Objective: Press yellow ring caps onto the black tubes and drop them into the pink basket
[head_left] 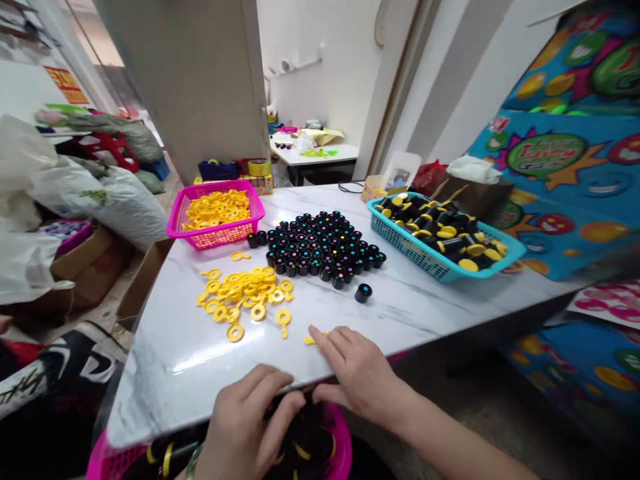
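At the table's front edge, my left hand (250, 417) is curled above a pink basket (341, 440) of black cylinders with yellow bands. Something black shows between its thumb and fingers; whether it is held or lies behind is unclear. My right hand (357, 370) reaches over the edge, fingers stretched onto the tabletop and thumb apart. Its fingertips partly cover a small yellow piece (311, 341). Farther in lies a loose pile of yellow ring pieces with short tabs (245, 291). Behind it stand many short black cylinders (320, 247) with coloured dots on top.
A pink basket (215, 239) of yellow rings stands at the back left. On the right, a turquoise basket (425, 250) holds black-and-yellow pieces. Printed blue boxes (565, 160) are stacked beyond the table (200, 373). White sacks (115, 200) and cardboard boxes sit at left.
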Demonstrator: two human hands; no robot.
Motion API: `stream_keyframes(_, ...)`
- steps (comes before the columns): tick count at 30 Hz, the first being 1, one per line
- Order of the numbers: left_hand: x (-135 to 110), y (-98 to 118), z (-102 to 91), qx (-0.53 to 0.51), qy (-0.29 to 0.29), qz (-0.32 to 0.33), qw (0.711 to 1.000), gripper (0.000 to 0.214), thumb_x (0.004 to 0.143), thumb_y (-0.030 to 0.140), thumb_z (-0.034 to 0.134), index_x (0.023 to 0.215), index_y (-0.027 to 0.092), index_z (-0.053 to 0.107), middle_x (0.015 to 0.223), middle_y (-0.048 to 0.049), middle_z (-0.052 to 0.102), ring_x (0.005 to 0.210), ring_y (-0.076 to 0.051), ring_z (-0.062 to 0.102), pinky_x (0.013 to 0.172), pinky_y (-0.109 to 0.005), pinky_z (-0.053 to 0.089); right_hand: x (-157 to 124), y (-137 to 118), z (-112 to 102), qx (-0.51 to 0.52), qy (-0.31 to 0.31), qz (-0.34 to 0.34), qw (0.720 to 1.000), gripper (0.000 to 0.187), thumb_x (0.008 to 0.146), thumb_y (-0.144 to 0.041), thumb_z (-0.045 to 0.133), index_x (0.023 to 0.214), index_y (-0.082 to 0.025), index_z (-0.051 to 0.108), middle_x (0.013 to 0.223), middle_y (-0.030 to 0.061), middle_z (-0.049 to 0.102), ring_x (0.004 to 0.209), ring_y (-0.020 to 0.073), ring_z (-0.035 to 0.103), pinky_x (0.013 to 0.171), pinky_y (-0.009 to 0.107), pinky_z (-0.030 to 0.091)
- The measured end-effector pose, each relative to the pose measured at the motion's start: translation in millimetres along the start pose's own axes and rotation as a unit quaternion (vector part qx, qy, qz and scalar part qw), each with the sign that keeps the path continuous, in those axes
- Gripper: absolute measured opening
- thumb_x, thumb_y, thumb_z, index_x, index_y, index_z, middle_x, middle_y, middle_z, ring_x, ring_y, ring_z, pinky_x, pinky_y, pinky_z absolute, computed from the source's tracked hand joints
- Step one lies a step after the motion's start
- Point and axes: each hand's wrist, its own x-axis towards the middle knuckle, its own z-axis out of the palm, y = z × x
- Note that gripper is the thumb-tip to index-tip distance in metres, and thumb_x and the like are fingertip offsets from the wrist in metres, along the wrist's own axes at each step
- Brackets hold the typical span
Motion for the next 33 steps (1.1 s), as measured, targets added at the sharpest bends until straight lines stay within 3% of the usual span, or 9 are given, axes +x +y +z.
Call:
stream_keyframes(2,31,3,17.6,-0.050,-0.034,-0.033,0.998,0.014,0.090,0.026,0.049,0.087,0.020,0.061,0.077,-0.0022,0.062,0.063,-0.012,0.058,0.060,-0.022,0.047,-16,6,-4,-0.033,-0.006,-0.025,0.999,0.039,0.089,-0.031,0.057,0.122,-0.010,0.050,0.092,0.0094,0.059,0.085,0.0251,0.052,0.070,0.037,0.044)
stream_keyframes(4,61,2,39.3,-0.061,-0.047,-0.058,0.995,0.016,0.089,0.028,0.049,0.087,0.019,0.062,0.075,-0.0017,0.062,0.062,-0.012,0.056,0.062,-0.024,0.046,-29,9,-6,-0.056,-0.008,-0.037,0.998,0.015,0.091,-0.014,0.047,0.098,-0.014,0.060,0.081,0.0066,0.058,0.076,0.0224,0.051,0.063,0.034,0.042)
stream_keyframes(7,102,-1,74.5,-0.069,-0.069,-0.079,0.992,0.023,0.086,0.032,0.053,0.103,0.018,0.061,0.083,-0.0032,0.064,0.065,-0.013,0.058,0.067,-0.027,0.046,-44,18,-6,-0.055,0.015,-0.011,0.998,0.021,0.090,-0.008,0.040,0.089,-0.015,0.060,0.075,0.0065,0.057,0.069,0.0213,0.052,0.059,0.034,0.042)
stream_keyframes(11,145,3,118.8,-0.106,-0.136,-0.108,0.979,0.049,0.078,0.038,0.062,0.120,0.014,0.053,0.078,-0.0029,0.066,0.070,-0.017,0.061,0.069,-0.029,0.045,-59,42,-4,0.001,0.109,0.115,0.987,0.035,0.092,-0.012,0.040,0.126,-0.011,0.048,0.087,0.0099,0.063,0.076,0.0213,0.059,0.066,0.034,0.047)
stream_keyframes(16,171,12,151.8,-0.112,-0.148,-0.150,0.971,0.044,0.072,0.033,0.067,0.112,0.016,0.059,0.068,-0.0002,0.063,0.065,-0.016,0.059,0.061,-0.025,0.040,-67,67,-8,0.212,0.185,0.333,0.900,0.028,0.087,-0.028,0.056,0.114,-0.020,0.058,0.079,0.0022,0.066,0.070,0.0177,0.062,0.066,0.029,0.048)
stream_keyframes(19,160,9,141.3,-0.105,-0.160,-0.153,0.969,0.028,0.072,0.028,0.066,0.098,0.018,0.065,0.062,0.0017,0.060,0.060,-0.014,0.056,0.057,-0.024,0.037,-67,72,-14,0.348,0.181,0.389,0.834,0.023,0.082,-0.036,0.064,0.099,-0.021,0.066,0.076,0.0009,0.068,0.069,0.0175,0.063,0.063,0.027,0.048)
stream_keyframes(25,84,-10,72.2,-0.064,-0.121,-0.172,0.976,0.021,0.073,0.026,0.066,0.093,0.021,0.063,0.071,0.0016,0.057,0.063,-0.014,0.053,0.059,-0.025,0.038,-42,73,-14,0.535,0.172,0.374,0.738,0.023,0.073,-0.037,0.071,0.086,-0.017,0.070,0.077,0.0040,0.070,0.067,0.0159,0.061,0.061,0.025,0.047)
stream_keyframes(28,55,-18,51.2,-0.030,-0.034,-0.171,0.984,0.018,0.073,0.025,0.067,0.089,0.019,0.061,0.092,-0.0035,0.057,0.083,-0.017,0.055,0.074,-0.029,0.044,-11,62,-10,0.583,0.120,0.344,0.726,0.025,0.071,-0.036,0.073,0.084,-0.015,0.071,0.074,0.0036,0.068,0.055,0.0122,0.057,0.054,0.024,0.046)
stream_keyframes(33,41,-31,45.0,0.015,0.058,-0.164,0.985,0.024,0.071,0.025,0.072,0.092,0.019,0.061,0.105,-0.0065,0.056,0.104,-0.023,0.050,0.092,-0.038,0.039,41,33,-9,0.623,0.052,0.270,0.732,0.024,0.068,-0.034,0.075,0.083,-0.015,0.073,0.075,0.0032,0.067,0.053,0.0116,0.058,0.053,0.024,0.047)
